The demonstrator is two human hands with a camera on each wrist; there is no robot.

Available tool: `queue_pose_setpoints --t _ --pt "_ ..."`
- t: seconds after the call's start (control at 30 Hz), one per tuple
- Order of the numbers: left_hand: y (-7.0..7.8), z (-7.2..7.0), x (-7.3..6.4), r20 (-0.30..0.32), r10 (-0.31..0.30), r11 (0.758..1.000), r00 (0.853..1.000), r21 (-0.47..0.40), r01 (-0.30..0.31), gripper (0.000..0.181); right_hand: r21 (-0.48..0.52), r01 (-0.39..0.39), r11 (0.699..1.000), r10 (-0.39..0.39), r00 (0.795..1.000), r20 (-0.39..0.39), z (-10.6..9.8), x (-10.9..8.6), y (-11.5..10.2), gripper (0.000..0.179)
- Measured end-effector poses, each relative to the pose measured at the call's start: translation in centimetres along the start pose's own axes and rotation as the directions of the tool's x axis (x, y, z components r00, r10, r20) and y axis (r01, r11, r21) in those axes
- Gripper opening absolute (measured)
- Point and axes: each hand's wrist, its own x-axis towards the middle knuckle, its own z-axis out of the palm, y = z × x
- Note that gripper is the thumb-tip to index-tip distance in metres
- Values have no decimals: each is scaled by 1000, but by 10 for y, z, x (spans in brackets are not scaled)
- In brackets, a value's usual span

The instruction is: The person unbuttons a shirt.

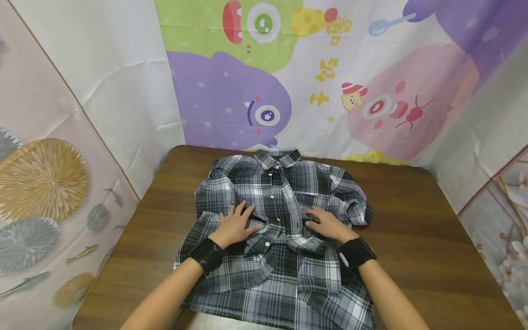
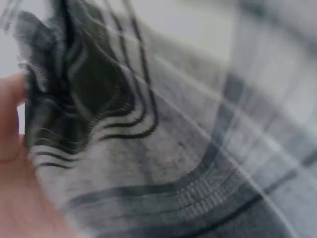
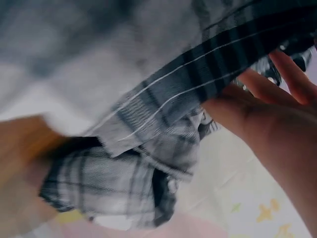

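Note:
A black, grey and white plaid shirt (image 1: 264,298) lies front up, its collar (image 1: 277,159) toward the far edge and its hem toward me. White buttons run down the front, where the cloth bunches in loose folds. Fingers spread, my left hand (image 1: 236,227) rests on the left part of the shirt, beside a folded flap with a white button (image 1: 267,244). On the other side my right hand (image 1: 330,225) touches the shirt with thumb and fingers apart. In the right wrist view, plaid cloth (image 3: 114,183) partly covers the right hand (image 3: 262,104). The left wrist view is mostly blurred plaid cloth (image 2: 163,158).
Beneath the shirt is a brown wooden table (image 1: 416,238), with the hem reaching its near edge. A cartoon-printed curtain (image 1: 313,133) hangs right behind the table. Patterned panels (image 1: 99,183) stand at the sides. Each wrist wears a black band (image 1: 207,255).

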Motion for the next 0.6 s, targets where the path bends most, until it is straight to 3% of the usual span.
queue_pose_setpoints --t 0.1,0.23,0.3,0.4,0.53,0.6 --pt "4 -1 -13 -114 100 995 988 -4 -101 63 52 16 999 -12 997 -71 -3 -16 -1 42" --pt "13 -1 -35 -267 252 968 930 58 -245 43 103 -7 995 19 993 -113 -6 -37 -4 42" --pt "18 1 -48 -304 304 953 903 96 -288 28 140 -18 990 33 994 -100 -6 -48 -7 44" --pt "24 4 -68 -269 346 938 899 125 -323 18 173 -46 984 58 996 -69 -2 -64 -10 51" --pt "25 13 -89 -118 368 922 922 179 -345 26 132 -93 987 98 995 -35 8 -78 -13 59" --pt "24 19 -95 -58 364 912 929 224 -344 37 92 -93 991 98 994 -48 14 -81 -14 52"
